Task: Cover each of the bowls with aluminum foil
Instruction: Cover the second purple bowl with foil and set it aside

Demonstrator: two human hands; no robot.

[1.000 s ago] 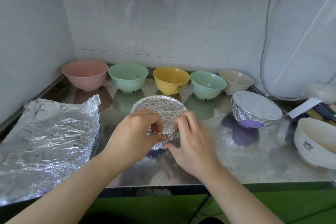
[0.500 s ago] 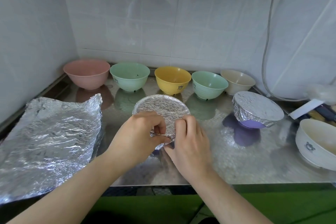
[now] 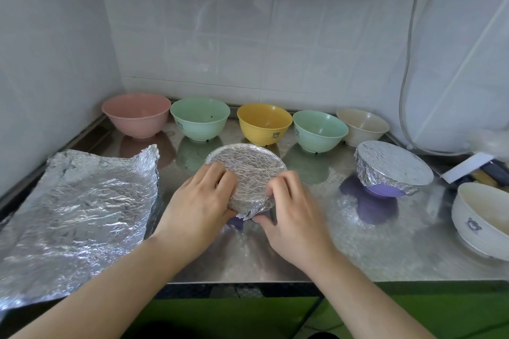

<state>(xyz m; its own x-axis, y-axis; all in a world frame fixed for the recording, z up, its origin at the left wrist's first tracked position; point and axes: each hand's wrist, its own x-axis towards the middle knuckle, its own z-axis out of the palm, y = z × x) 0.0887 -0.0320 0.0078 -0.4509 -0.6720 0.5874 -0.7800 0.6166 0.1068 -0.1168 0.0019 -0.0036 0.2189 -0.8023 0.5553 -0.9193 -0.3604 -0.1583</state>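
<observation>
Both hands' grip [image 3: 249,201] (curled) round crinkled foil-capped bowl [image 3: 248,173]

We see two bare forearms entering from the bottom edge, one from the lower left and one from the lower right, each ending in a bare hand: the left hand [image 3: 199,202] and the right hand [image 3: 293,216]. No sleeve reaches into view on either arm; both are uncovered from the frame's edge to the wrist. We see no watch, bracelet or ring, and no glove on either of the hands. The fingernails that show look short and unpainted. The right hand's fingers [image 3: 278,186] are slightly blurred.
</observation>
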